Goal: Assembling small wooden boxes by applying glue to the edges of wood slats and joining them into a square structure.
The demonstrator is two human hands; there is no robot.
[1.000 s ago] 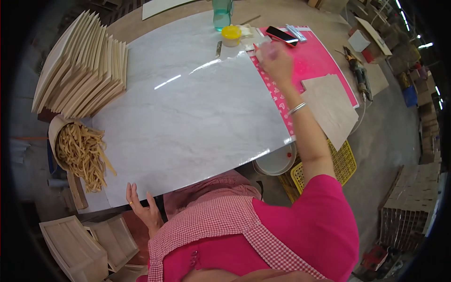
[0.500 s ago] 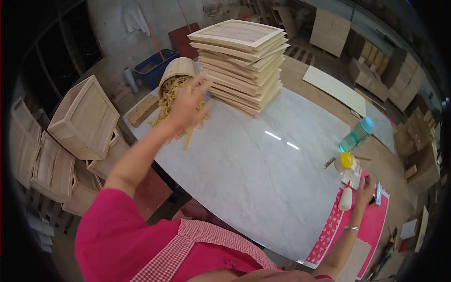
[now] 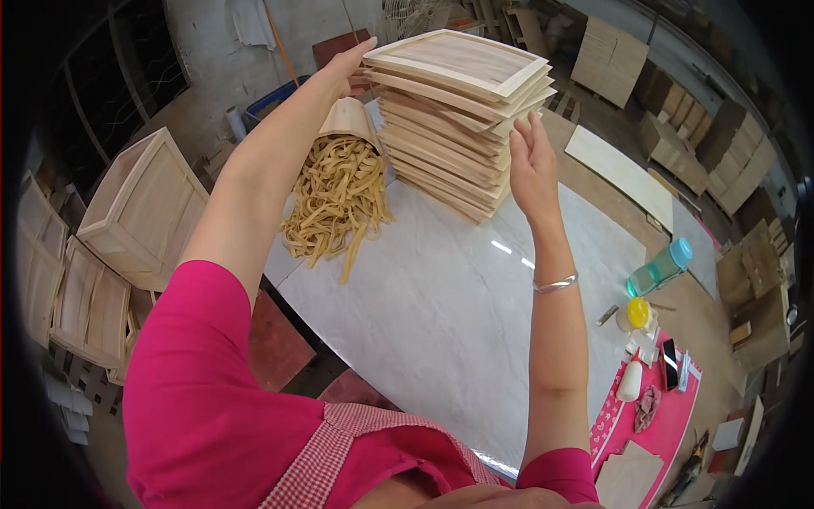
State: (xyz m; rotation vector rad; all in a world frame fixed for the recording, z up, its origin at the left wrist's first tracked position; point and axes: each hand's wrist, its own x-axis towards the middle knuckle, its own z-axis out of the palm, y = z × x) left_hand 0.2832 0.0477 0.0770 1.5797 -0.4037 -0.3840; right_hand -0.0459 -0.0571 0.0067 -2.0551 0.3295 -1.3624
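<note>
A tall stack of framed wooden panels stands at the far side of the table, its top panel a pale frame around a thin board. My left hand is at the stack's upper left corner, fingers stretched out; whether it touches the wood I cannot tell. On the other side, my right hand is raised beside the right edges with its fingers extended and nothing held. Tan flat bands spill out of a tipped wooden bucket beneath my left forearm.
The table has a glossy marbled top. On its right are a teal bottle, a yellow-lidded jar, a white glue bottle, a phone and a crumpled cloth on a pink mat. Wooden box frames are piled at left.
My right hand has left the phone on the pink mat and come up to the stack's right side. My left hand has moved from above the bands, farther away, to the stack's upper left corner.
</note>
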